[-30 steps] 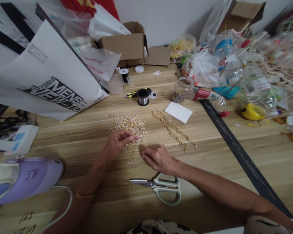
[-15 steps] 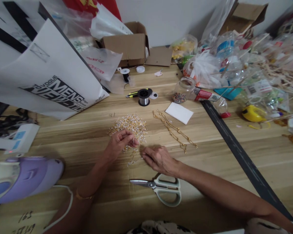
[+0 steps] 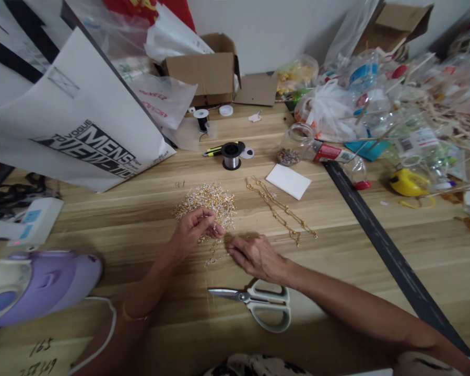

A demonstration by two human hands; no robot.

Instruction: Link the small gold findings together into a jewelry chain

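A pile of small gold and silver beaded pieces (image 3: 209,201) lies on the wooden table. At its lower edge my left hand (image 3: 198,224) is closed in a pinch; what it grips is too small to name. Just to the right, my right hand (image 3: 256,256) is closed with its fingertips at the end of a thin silver chain (image 3: 219,258). Two gold chains (image 3: 282,209) lie to the right of the pile. Scissors (image 3: 254,300) with pale handles rest below my right hand, their blades pointing left.
A wire spool (image 3: 231,156) and a yellow-black cutter (image 3: 213,151) lie behind the pile. Farther right are a white card (image 3: 288,181), a jar of beads (image 3: 295,146) and heaped plastic bottles. A large white bag (image 3: 82,115) and a purple appliance (image 3: 58,284) stand left.
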